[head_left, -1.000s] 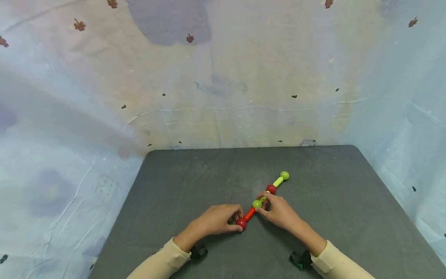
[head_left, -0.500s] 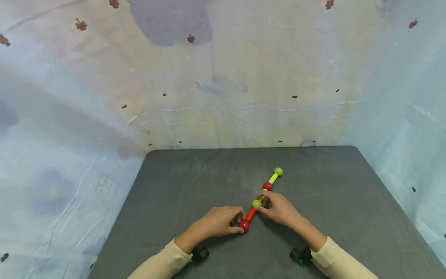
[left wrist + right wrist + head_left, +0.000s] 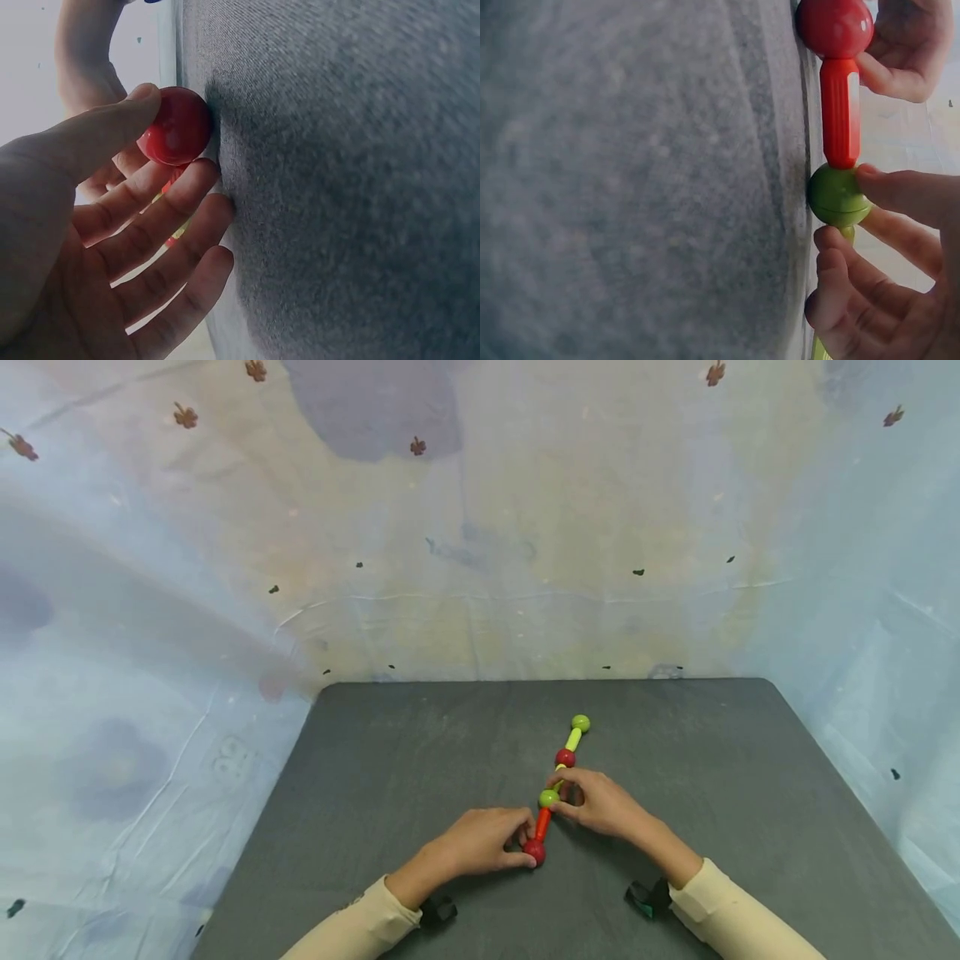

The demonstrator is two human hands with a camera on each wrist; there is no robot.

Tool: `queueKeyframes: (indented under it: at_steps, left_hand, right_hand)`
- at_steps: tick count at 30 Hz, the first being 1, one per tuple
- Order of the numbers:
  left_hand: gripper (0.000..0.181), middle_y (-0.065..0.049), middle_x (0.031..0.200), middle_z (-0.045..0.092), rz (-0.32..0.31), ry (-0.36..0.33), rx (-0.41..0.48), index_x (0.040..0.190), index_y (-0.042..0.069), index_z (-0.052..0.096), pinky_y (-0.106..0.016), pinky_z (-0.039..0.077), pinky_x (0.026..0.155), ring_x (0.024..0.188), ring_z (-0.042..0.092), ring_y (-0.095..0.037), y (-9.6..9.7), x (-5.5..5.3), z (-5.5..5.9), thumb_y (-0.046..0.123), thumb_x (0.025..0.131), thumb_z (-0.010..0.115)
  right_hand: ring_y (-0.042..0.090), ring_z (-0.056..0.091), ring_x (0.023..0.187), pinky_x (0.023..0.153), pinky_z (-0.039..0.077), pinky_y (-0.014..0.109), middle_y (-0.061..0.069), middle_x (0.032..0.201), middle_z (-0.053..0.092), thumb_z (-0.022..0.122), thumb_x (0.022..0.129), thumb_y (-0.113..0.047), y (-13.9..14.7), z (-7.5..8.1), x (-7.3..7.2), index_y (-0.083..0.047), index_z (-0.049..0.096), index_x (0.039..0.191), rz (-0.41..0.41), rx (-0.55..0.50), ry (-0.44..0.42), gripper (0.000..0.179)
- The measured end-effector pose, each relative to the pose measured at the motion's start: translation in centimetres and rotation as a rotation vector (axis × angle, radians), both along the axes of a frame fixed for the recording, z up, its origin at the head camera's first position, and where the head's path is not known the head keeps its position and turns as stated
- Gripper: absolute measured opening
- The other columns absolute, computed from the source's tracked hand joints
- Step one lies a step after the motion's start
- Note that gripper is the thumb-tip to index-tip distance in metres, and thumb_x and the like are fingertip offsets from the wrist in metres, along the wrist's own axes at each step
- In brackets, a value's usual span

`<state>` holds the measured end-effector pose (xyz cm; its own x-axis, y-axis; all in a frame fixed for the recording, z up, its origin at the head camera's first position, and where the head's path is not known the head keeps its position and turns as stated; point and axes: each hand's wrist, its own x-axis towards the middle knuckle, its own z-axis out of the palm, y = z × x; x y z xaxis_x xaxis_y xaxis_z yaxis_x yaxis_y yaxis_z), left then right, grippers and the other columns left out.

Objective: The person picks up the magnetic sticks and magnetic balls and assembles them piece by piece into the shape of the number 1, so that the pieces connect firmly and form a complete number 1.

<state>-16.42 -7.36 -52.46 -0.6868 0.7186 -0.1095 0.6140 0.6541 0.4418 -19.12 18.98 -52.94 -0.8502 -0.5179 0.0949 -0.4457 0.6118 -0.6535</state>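
A chain of glossy balls and short rods lies on the dark table, running away from me. My left hand [image 3: 483, 842] pinches the near red ball [image 3: 178, 126] between thumb and fingers. From that ball a red rod [image 3: 841, 112] joins a green ball [image 3: 839, 195], which my right hand [image 3: 603, 806] grips with thumb and fingertips. Beyond it, a yellow-green rod is partly hidden by the right fingers. Farther out come another red ball [image 3: 566, 757], a yellow-green rod [image 3: 573, 740] and a green end ball [image 3: 581, 723].
The grey-black tabletop [image 3: 420, 743] has rounded far corners. Pale patterned sheeting [image 3: 510, 610] hangs behind it and along both sides. A dark strap [image 3: 438, 911] sits by the left wrist, another strap [image 3: 647, 900] by the right.
The chain has swung round: its far end went left, and its near red ball came right and slightly nearer with my left hand. My right hand has stayed nearly in place.
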Motion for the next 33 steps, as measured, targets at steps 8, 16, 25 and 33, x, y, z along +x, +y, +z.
queueKeyframes:
  at_steps: [8, 16, 25, 33]
  left_hand:
    - [0.03, 0.02, 0.095, 0.064, -0.006, 0.0, 0.022, 0.111, 0.031, 0.064, -0.018, 0.049, 0.07, 0.08, 0.057, 0.007, 0.5, 0.1, 0.0, 0.049, 0.094, 0.083]
    - [0.03, 0.019, 0.094, 0.063, -0.009, -0.004, 0.031, 0.109, 0.031, 0.064, -0.018, 0.049, 0.068, 0.079, 0.056, 0.007, 0.9, 0.3, -0.1, 0.049, 0.094, 0.083]
    - [0.029, 0.019, 0.092, 0.062, -0.006, -0.023, 0.017, 0.106, 0.031, 0.063, -0.019, 0.048, 0.067, 0.077, 0.056, 0.006, 1.2, 0.5, 0.1, 0.05, 0.094, 0.083]
    - [0.028, 0.019, 0.092, 0.061, -0.012, -0.003, 0.025, 0.105, 0.032, 0.062, -0.019, 0.046, 0.066, 0.076, 0.054, 0.006, 1.4, 0.7, -0.1, 0.05, 0.095, 0.081]
  right_hand:
    - [0.006, 0.057, 0.075, 0.065, 0.048, 0.027, -0.003, 0.097, 0.066, 0.079, 0.101, -0.03, 0.2, -0.2, -0.2, -0.014, 0.072, 0.129, -0.002, 0.031, -0.004, 0.033]
    - [0.01, 0.055, 0.076, 0.067, 0.049, 0.027, 0.006, 0.106, 0.063, 0.078, 0.102, -0.027, 0.7, -0.4, -0.5, -0.012, 0.072, 0.129, 0.057, -0.012, -0.026, 0.031]
    - [0.01, 0.057, 0.077, 0.069, 0.051, 0.028, 0.002, 0.112, 0.065, 0.076, 0.104, -0.03, 0.9, -0.5, -1.4, -0.013, 0.074, 0.13, 0.145, -0.056, -0.054, 0.032]
    - [0.013, 0.058, 0.087, 0.076, 0.051, 0.029, -0.001, 0.115, 0.065, 0.075, 0.105, -0.033, 0.5, -0.2, -1.9, -0.016, 0.076, 0.13, 0.194, -0.047, -0.072, 0.031]
